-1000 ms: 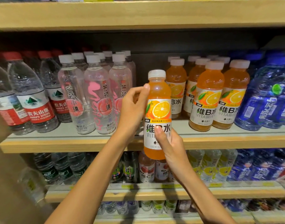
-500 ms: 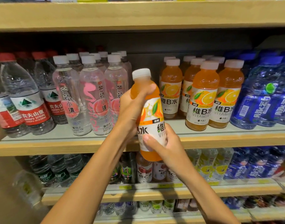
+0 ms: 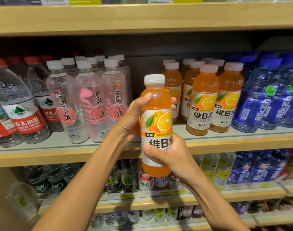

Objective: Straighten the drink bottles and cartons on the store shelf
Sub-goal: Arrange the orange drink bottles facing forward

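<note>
An orange vitamin-drink bottle (image 3: 156, 120) with a white cap is held upright in front of the middle shelf (image 3: 225, 142), label facing me. My left hand (image 3: 134, 119) grips its upper body, fingers wrapped round the back. Lower down, my right hand (image 3: 170, 155) grips the bottle's bottom part, thumb across the label. A row of matching orange bottles (image 3: 204, 100) stands on the shelf just right of it. An open gap on the shelf lies behind the held bottle.
Clear pink-labelled bottles (image 3: 92, 104) and red-capped water bottles (image 3: 21, 104) stand to the left, blue bottles (image 3: 265, 97) to the right. A wooden shelf board (image 3: 142, 17) runs overhead. Lower shelves (image 3: 159, 199) carry more drinks.
The bottle was tilted left with its label turned away half a second ago; it now stands upright with the label facing me. Both hands kept hold of it.
</note>
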`<move>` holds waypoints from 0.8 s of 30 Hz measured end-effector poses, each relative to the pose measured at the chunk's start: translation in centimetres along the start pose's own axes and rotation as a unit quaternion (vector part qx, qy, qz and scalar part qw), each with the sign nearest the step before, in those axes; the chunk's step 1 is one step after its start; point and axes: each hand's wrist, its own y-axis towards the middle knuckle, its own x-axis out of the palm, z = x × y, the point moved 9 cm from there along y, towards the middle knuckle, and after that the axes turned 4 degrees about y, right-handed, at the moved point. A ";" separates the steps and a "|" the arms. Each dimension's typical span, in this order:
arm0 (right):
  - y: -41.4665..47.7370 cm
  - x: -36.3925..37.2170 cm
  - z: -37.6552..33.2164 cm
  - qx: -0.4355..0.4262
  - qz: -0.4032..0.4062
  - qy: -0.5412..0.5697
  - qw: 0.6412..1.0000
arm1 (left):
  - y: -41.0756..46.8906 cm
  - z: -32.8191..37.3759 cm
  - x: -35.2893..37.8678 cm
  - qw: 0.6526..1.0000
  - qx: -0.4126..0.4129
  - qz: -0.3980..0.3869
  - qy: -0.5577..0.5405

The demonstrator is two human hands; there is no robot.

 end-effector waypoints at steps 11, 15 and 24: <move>3.1 -7.2 -1.9 -0.125 0.194 -0.193 0.954 | -4.9 -3.1 -2.8 0.719 0.116 0.084 0.680; 3.6 -8.3 -0.5 -0.125 0.226 -0.192 0.947 | -5.8 -5.1 -0.9 0.521 0.198 -0.010 0.830; 1.5 -8.5 -0.3 -0.141 0.295 -0.300 0.896 | -6.3 -6.0 -0.5 0.452 0.265 -0.023 0.852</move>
